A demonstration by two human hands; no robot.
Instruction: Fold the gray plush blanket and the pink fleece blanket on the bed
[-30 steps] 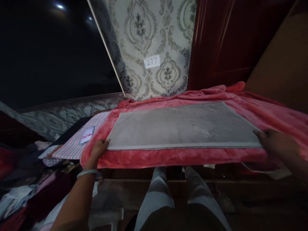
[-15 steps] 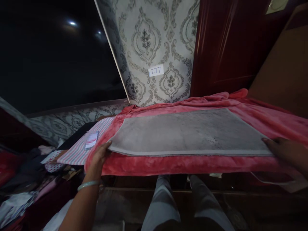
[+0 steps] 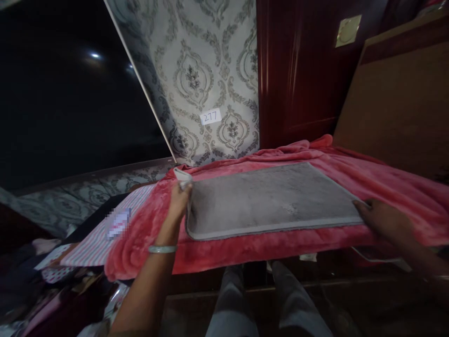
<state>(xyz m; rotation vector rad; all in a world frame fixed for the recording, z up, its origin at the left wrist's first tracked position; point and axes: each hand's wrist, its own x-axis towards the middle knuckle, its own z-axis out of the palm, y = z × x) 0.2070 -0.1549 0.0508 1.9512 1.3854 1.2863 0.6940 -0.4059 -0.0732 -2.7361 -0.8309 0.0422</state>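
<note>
A grey rectangular mat (image 3: 249, 201) with pale bound edges lies on a red plush blanket (image 3: 224, 250). My left hand (image 3: 180, 199), a bracelet on its wrist, is closed on the mat's left end and holds it lifted, so that side curls upward. At the mat's near right corner my right hand (image 3: 384, 217) pinches the edge, close to the blanket. The mat's middle and right part rest flat.
A striped cloth (image 3: 94, 236) lies left of the blanket, near piled clothes (image 3: 52, 309). Behind stand a dark TV screen (image 3: 70, 103), a patterned wall (image 3: 196, 84) with a "277" label (image 3: 210, 116), and a red-brown door panel (image 3: 298, 70). A large cardboard piece (image 3: 396, 98) leans at right.
My left hand has raised the mat's left end and brought it inward to the right, so it bends up. My right hand still grips the right corner. The view has shifted somewhat.
</note>
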